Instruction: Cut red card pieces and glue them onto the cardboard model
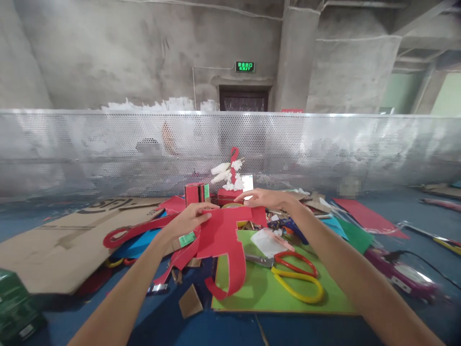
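My left hand pinches the upper left edge of a cut red paper sheet, its thumb lying on top. A curled strip of the sheet hangs down at the front over green sheets. My right hand is at the sheet's far right edge, fingers stretched leftward; whether they touch the paper I cannot tell. Scissors with one red and one yellow handle lie on the green sheets. Behind the hands stands a red-based ornament with a curled red strip and white pieces.
Brown cardboard covers the left side, near a green box. A purple device with a black cable lies at right. Scraps and a blue tool clutter the middle. A perforated metal panel closes off the back.
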The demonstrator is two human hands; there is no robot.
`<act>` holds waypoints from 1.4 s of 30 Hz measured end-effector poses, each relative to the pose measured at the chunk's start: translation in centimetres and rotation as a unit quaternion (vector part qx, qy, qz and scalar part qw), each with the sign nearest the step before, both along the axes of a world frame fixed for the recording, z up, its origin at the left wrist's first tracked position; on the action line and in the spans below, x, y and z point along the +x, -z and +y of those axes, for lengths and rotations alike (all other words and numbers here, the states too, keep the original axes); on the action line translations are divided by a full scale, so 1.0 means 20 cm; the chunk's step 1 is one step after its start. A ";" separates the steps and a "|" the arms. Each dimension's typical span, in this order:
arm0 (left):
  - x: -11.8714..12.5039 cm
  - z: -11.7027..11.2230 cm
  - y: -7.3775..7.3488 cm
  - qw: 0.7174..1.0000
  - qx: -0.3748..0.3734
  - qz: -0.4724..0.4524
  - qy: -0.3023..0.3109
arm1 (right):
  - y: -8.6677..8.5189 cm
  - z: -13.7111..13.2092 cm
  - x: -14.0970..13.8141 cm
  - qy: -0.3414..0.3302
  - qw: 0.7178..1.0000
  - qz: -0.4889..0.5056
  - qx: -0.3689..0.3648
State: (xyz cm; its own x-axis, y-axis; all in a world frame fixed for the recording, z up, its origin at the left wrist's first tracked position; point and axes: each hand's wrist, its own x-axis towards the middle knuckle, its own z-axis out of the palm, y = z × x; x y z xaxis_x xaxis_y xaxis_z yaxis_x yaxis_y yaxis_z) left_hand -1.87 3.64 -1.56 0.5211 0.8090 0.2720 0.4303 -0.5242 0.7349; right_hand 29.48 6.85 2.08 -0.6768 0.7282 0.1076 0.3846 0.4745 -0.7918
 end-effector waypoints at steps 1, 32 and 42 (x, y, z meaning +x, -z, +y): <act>0.00 0.00 0.00 1.000 0.008 0.007 -0.005 | 0.00 0.00 0.00 -0.008 0.999 -0.021 0.028; 0.02 -0.02 0.00 0.999 -0.003 -0.051 0.017 | -0.08 -0.05 0.00 0.021 0.989 -0.043 0.137; 0.02 -0.01 0.01 0.999 0.005 -0.048 0.008 | -0.09 -0.08 0.00 0.033 0.990 -0.038 0.133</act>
